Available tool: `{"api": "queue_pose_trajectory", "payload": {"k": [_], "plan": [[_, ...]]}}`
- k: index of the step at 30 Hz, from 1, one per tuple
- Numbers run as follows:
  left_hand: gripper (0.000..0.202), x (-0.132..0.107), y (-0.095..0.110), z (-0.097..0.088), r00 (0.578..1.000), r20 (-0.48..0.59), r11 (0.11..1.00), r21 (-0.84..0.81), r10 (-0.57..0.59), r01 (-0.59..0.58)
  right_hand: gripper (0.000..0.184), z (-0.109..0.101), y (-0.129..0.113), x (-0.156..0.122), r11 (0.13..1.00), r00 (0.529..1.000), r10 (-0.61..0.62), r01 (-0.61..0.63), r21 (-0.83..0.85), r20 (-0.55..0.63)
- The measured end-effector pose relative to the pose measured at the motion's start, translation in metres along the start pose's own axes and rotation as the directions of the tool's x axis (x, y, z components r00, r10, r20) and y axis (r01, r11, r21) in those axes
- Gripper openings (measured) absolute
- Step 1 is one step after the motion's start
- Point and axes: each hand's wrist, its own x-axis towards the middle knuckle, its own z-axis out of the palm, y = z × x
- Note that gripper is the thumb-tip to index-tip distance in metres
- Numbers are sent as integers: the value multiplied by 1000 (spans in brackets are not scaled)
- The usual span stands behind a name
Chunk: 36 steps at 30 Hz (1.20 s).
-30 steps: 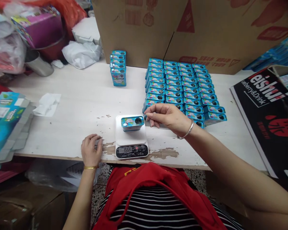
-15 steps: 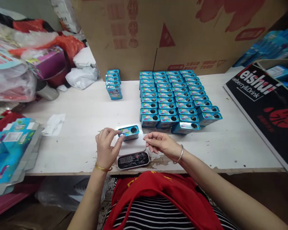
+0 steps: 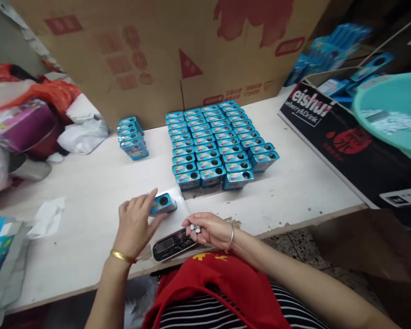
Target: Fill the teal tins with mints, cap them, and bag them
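A blue printed tin with a round dark opening in its top stands on the white plate of a small digital scale. My left hand has its thumb and fingers around the near and far sides of this tin. Just right of the scale's black display panel, my right hand is partly curled, palm turned up, with several small white pieces like mints in its fingers. The number on the display is too dim to read.
Rows of similar blue tins stand behind the scale, and a short row stands at back left. At right are a black carton and a turquoise bowl of white pieces. A large cardboard box closes off the back.
The view has swung right, bringing the turquoise bowl in. My right hand has turned so white pieces show in its fingers. My left hand stays at the tin on the scale.
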Motion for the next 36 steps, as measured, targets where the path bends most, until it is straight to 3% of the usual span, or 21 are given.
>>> {"api": "queue_pose_trajectory", "payload": {"k": [3,6,8,11,14,16,18,20,22,24,25,27,29,31,36], "plan": [[34,17,1,6,992,67,994,36,105,-108,25,-25,4,-10,999,996,-40,40,0,-86],[35,44,29,17,971,58,972,-56,230,-227,34,-43,7,-19,996,983,-83,87,18,-162],[36,63,53,32,958,48,954,-115,283,-276,39,-48,8,-23,992,976,-114,121,30,-188],[35,83,80,57,946,86,949,-74,311,-306,46,-48,8,-27,987,969,-148,158,38,-196],[41,92,84,74,940,77,943,-42,333,-330,48,-49,8,-30,984,963,-166,175,23,-210],[46,99,68,76,928,7,926,-69,373,-371,47,-51,10,-31,984,962,-169,176,15,-213],[47,112,36,72,941,-95,941,-70,326,-332,45,-53,10,-32,988,965,-147,155,20,-219],[40,131,-11,64,974,-188,992,-11,124,-128,44,-55,9,-32,992,967,-112,123,31,-227],[34,151,-65,58,961,-239,982,88,-142,167,44,-55,7,-33,994,969,-94,104,34,-229],[32,166,-112,56,921,-194,910,183,-339,373,44,-54,6,-32,994,969,-96,104,24,-229],[28,171,-131,56,917,-144,889,231,-372,396,45,-54,5,-31,994,968,-100,107,18,-232],[17,175,-155,57,944,-56,893,312,-324,325,45,-54,5,-29,993,964,-113,119,10,-239],[9,172,-160,55,981,12,918,353,-195,178,45,-54,6,-26,992,960,-122,126,1,-252],[8,160,-152,46,994,62,933,354,-94,66,45,-56,6,-25,992,951,-122,123,-13,-285],[18,106,-90,-8,972,230,949,293,52,-120,40,-60,5,-29,990,920,-140,138,-33,-367]]}}
